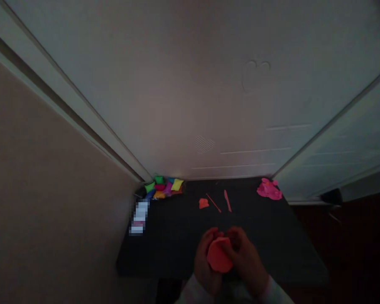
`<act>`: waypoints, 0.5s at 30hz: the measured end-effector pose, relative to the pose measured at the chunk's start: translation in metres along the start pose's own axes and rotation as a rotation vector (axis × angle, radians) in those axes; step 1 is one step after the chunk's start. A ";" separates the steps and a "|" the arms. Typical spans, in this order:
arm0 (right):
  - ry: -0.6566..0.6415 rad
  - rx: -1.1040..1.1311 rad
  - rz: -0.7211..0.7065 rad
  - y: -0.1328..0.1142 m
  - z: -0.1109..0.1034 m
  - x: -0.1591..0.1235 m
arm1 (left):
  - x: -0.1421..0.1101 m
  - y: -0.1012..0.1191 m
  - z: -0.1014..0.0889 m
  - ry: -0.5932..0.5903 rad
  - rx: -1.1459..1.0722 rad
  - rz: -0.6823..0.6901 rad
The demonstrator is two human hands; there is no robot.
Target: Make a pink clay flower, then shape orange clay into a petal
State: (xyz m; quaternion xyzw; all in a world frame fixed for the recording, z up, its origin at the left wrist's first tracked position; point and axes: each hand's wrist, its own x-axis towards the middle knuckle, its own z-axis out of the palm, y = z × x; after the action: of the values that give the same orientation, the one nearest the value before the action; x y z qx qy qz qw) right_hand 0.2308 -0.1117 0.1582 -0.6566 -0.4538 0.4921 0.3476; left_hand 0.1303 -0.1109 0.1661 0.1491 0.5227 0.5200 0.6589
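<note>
A flat, roundish piece of orange-red modelling clay point(219, 256) is held between my hands above the front of the dark table. My left hand point(204, 261) cups it from the left side and below. With thumb and fingers, my right hand point(245, 257) pinches its upper right edge. Beyond my hands lie a small orange clay lump point(203, 203), a thin reddish stick point(213, 203) and a pink flat modelling tool point(227, 200).
Several colourful clay packets point(164, 188) lie at the table's back left corner. A blurred-out pale item point(139, 216) is on the left edge. Bright pink clay point(269, 189) sits at the back right. A white panelled surface point(190, 105) rises behind the dark table point(164, 253).
</note>
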 end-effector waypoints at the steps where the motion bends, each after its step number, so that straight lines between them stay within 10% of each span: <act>1: 0.001 -0.008 -0.008 0.000 -0.002 -0.003 | -0.001 -0.002 -0.001 -0.022 0.010 0.011; 15: 0.203 -0.204 -0.352 -0.015 -0.021 -0.017 | -0.027 0.013 0.023 -0.146 0.032 -0.037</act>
State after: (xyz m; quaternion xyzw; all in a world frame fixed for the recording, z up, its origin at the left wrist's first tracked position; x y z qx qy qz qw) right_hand 0.2452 -0.1226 0.1830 -0.6453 -0.5715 0.3069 0.4035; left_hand 0.1448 -0.1202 0.1993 0.1876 0.4842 0.4872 0.7021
